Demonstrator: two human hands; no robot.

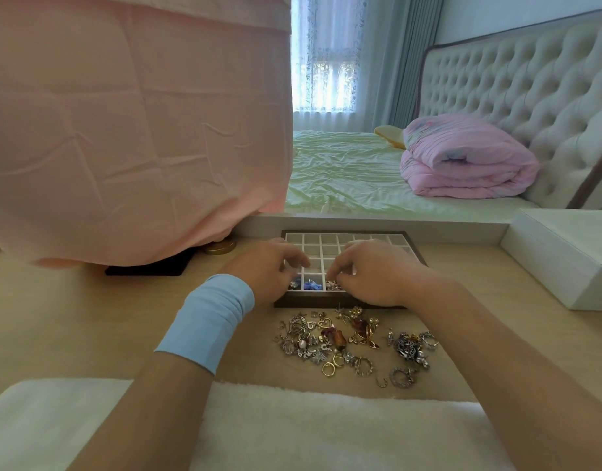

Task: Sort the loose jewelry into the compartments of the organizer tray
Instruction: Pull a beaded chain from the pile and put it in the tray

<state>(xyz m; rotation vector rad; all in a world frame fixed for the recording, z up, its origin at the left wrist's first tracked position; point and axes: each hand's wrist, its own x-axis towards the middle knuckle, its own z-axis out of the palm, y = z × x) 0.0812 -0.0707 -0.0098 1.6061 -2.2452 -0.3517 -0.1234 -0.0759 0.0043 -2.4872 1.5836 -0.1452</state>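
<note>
Left hand (272, 266), right hand (370, 275) curled over organizer tray (313, 299), near row, can't tell if pinching; loose jewelry (347, 339) just in front, handy.

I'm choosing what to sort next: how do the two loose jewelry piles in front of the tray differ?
The left pile is bigger and spread out; the right pile is smaller and tighter. The left pile mixes silver, gold and red-brown pieces; the right pile looks mostly silver. Both lie loose on the table before the tray.

Dark-brown organizer tray (313, 301), white grid — blue piece (312, 285) inside — loose jewelry (330, 341) silver, gold, red.
</note>
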